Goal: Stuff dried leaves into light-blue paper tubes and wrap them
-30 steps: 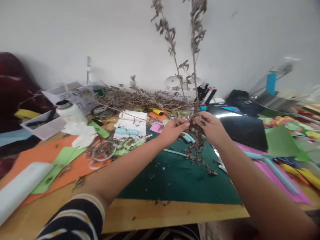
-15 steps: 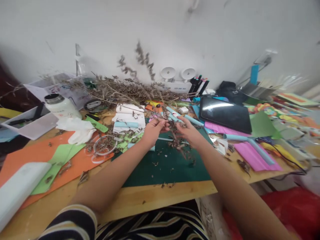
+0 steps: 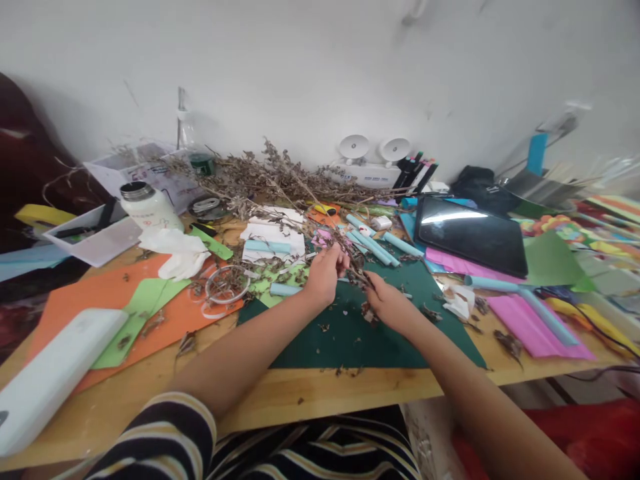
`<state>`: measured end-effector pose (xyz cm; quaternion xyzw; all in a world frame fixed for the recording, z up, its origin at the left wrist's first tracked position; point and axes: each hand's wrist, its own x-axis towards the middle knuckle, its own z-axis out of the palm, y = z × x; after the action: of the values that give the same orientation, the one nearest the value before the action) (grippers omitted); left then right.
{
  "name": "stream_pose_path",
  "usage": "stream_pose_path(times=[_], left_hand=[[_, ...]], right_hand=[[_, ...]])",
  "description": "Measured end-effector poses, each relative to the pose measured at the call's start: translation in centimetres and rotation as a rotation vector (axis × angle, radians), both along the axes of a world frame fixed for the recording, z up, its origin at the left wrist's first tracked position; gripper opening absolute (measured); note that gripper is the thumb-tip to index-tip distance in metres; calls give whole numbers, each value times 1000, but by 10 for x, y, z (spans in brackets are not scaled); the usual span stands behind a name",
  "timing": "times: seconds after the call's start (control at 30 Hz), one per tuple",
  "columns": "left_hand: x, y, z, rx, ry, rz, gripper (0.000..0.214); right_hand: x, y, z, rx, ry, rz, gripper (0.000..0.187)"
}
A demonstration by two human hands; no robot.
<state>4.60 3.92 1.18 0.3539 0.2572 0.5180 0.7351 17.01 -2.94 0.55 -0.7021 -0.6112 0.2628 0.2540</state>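
Observation:
A dried plant stem (image 3: 354, 263) with withered brown leaves runs between my hands, above a dark green mat (image 3: 400, 350). My left hand (image 3: 325, 272) is closed, its fingers pinched on the stem's leafy part. My right hand (image 3: 387, 300) is closed around the lower end of the stem, with crumpled leaves hanging below. Crumbs of dry leaf lie scattered on the mat. Behind my hands are several light blue paper tubes (image 3: 375, 247). At the back lies a large heap of dried plants (image 3: 250, 177).
Left are a white bottle (image 3: 153, 210), crumpled tissue (image 3: 177, 253), a ring with leaves (image 3: 227, 300), orange paper (image 3: 175, 317) and a long white case (image 3: 60, 377). Right are a black tablet (image 3: 470, 237) and pink paper (image 3: 533, 327). A white twin-dish device (image 3: 367, 175) stands against the wall.
The stem, upright and spread before, now slants low between my hands. My right hand has moved down and closed around its end. The view has shifted slightly left.

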Motion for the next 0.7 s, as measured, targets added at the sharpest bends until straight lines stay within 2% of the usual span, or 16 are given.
stream_pose_path(times=[0.13,0.2,0.43,0.57,0.7], left_hand=[[-4,1,13,-130,-38,72,37],[-9,6,19,-140,-52,110,37],[-15,16,23,-189,-57,89,34],[-22,28,26,-266,-46,261,33],[-24,37,32,-328,-88,330,34]], right_hand=[[11,-13,-4,-14,-137,14,44],[19,-19,-4,-14,-172,33,45],[36,-26,-4,-35,-305,34,43],[48,-35,-6,-85,-396,0,43],[65,-48,-6,-103,-455,-30,44]])
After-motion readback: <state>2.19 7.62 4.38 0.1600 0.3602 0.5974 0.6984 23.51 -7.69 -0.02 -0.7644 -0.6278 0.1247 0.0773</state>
